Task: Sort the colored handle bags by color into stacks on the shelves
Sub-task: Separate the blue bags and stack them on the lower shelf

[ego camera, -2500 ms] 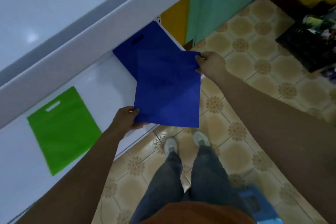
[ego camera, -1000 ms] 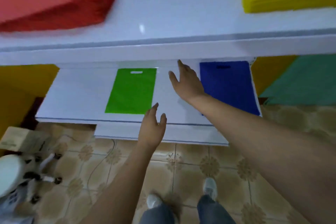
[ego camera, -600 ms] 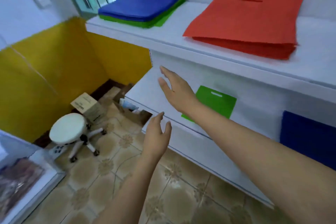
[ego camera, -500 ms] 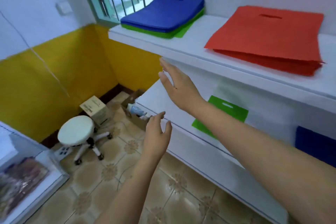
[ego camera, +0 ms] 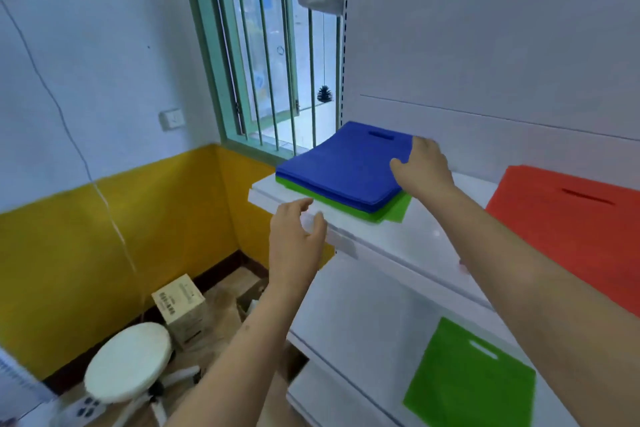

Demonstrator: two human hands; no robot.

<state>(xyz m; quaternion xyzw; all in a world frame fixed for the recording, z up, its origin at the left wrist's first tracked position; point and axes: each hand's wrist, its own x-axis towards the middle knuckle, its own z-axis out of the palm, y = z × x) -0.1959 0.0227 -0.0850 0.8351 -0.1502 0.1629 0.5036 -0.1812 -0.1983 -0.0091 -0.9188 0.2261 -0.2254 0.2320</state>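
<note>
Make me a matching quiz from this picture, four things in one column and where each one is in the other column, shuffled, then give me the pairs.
Things
1. blue bags
2. red bags
3. single green bag
4. white stool

Places
A. on the floor by the yellow wall
B. alone on the lower shelf
C. upper shelf, on top of green bags, under the right hand
D. upper shelf, at the right edge of the view

Pairs: 1-C, 2-D, 3-B, 4-A
</note>
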